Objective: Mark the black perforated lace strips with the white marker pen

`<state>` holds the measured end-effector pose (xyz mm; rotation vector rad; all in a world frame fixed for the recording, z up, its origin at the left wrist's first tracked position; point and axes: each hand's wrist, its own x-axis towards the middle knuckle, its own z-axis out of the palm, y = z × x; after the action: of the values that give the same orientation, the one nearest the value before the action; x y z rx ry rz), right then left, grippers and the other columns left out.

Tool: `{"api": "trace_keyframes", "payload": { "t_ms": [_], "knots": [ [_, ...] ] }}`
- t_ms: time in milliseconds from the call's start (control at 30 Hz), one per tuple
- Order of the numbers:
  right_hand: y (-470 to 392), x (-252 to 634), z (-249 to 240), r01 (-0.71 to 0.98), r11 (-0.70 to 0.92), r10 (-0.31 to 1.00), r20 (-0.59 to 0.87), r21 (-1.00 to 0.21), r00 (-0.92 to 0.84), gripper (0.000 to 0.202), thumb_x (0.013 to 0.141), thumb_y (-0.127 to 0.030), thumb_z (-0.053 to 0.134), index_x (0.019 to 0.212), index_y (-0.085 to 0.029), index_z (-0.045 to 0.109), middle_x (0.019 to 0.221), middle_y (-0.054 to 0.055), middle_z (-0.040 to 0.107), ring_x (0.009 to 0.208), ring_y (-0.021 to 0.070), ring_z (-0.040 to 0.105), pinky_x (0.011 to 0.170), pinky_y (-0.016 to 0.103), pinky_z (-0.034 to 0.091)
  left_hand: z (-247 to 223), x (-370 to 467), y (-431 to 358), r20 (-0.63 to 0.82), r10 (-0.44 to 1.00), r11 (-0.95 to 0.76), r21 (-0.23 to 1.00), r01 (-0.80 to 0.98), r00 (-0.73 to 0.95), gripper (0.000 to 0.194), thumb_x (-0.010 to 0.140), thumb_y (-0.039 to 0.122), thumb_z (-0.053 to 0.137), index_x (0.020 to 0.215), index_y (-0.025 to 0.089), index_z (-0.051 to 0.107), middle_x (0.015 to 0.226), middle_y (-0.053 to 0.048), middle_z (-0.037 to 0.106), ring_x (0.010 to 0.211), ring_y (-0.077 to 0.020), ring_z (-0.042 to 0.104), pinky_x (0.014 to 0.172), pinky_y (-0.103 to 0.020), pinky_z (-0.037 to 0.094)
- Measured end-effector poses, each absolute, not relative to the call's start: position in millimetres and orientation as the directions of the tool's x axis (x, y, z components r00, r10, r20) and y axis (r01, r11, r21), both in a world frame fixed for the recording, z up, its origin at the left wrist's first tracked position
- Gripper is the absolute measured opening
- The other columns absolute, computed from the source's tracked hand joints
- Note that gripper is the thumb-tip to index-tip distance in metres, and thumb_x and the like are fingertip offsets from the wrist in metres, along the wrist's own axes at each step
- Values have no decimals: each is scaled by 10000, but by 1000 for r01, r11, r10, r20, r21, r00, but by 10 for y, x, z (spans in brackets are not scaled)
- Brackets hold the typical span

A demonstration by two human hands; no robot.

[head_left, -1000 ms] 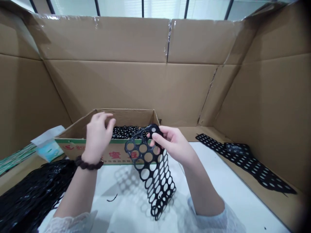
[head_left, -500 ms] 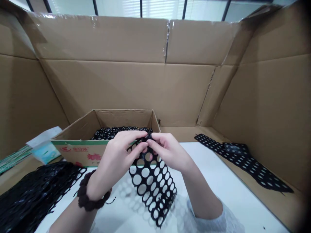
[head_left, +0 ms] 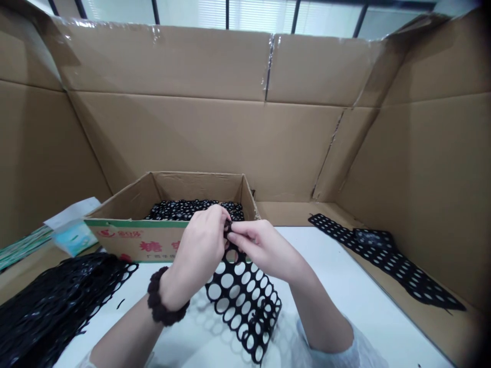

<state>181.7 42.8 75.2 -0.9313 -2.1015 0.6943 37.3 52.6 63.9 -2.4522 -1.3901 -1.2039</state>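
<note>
A black mesh strip with round holes [head_left: 241,294] hangs from my two hands at the middle, its lower end folded near the white table top. My left hand [head_left: 203,245], with a dark scrunchie [head_left: 163,301] on the wrist, is closed on the strip's upper edge, its fingertips partly hidden behind the hand. Close beside it on the right, my right hand [head_left: 259,243] pinches the same edge between thumb and forefinger. The fingertips of both hands nearly meet.
Behind my hands is a cardboard box [head_left: 132,240] holding black mesh. A black mesh pile [head_left: 49,306] lies left, near a tissue pack [head_left: 74,236]. Mesh strips [head_left: 383,260] lie at the right. Tall cardboard walls [head_left: 207,133] surround the white table [head_left: 326,286].
My left hand has turned, its fingers curling in with its back more toward the camera, and its wrist has shifted right. My right hand keeps its pinch, slightly lower.
</note>
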Motion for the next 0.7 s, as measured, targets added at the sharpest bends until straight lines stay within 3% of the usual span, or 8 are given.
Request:
{"api": "trace_keyframes", "payload": {
  "t_ms": [67,133,233,300,400,467,533,700],
  "knots": [
    [386,1852,794,422,601,776,369,-679,-512,288,843,-195,389,559,-157,415,581,-27,517,562,76,466,522,187,326,675,338,555,634,735,-582,406,705,241,224,887,230,273,784,189,468,723,-19,543,668,-150,516,606,-271,399],
    [330,1921,853,437,607,755,312,-664,-576,263,846,-183,384,608,-158,492,640,-11,594,591,89,521,545,194,358,735,262,565,695,716,-554,503,664,70,242,900,272,259,789,191,460,650,3,515,603,-126,512,575,-260,400],
    [221,2062,952,406,644,650,183,-648,-738,238,835,-172,414,670,-167,585,668,-2,643,585,101,553,545,206,393,818,102,561,807,453,-521,585,622,-380,247,908,321,241,872,208,458,625,25,456,518,-94,471,519,-262,392],
    [150,2147,1001,393,631,681,234,-669,-694,231,843,-190,417,743,-180,624,720,4,660,621,114,571,573,221,423,842,5,593,812,271,-537,574,619,-518,254,911,327,225,950,230,456,746,15,493,553,-79,483,542,-276,405],
    [103,2234,1024,297,595,785,461,-746,-413,184,838,-243,453,827,-201,631,750,20,647,663,144,584,610,260,462,812,-79,765,905,243,-548,425,721,-349,251,897,288,291,1067,216,461,1089,-43,509,845,-140,551,755,-345,430],
    [125,2271,1011,188,578,810,530,-794,-252,167,827,-272,475,859,-207,626,743,29,630,642,154,585,585,279,481,772,-103,925,914,402,-548,286,786,-53,258,862,265,377,1071,183,505,1182,-84,501,1036,-218,505,887,-402,381],
    [175,2299,990,151,568,822,549,-809,-155,174,818,-295,489,882,-211,628,727,33,613,624,158,580,556,285,487,749,-122,1028,814,559,-553,223,803,159,274,844,254,403,1067,177,542,1169,-96,542,1110,-251,468,936,-435,340],
    [287,2263,958,121,547,835,531,-828,-144,172,808,-311,504,875,-201,619,730,31,590,622,149,580,553,274,485,855,-153,764,792,611,-534,403,743,10,312,875,290,347,1115,233,537,1110,-37,593,1038,-201,530,886,-351,393]
  ]
}}
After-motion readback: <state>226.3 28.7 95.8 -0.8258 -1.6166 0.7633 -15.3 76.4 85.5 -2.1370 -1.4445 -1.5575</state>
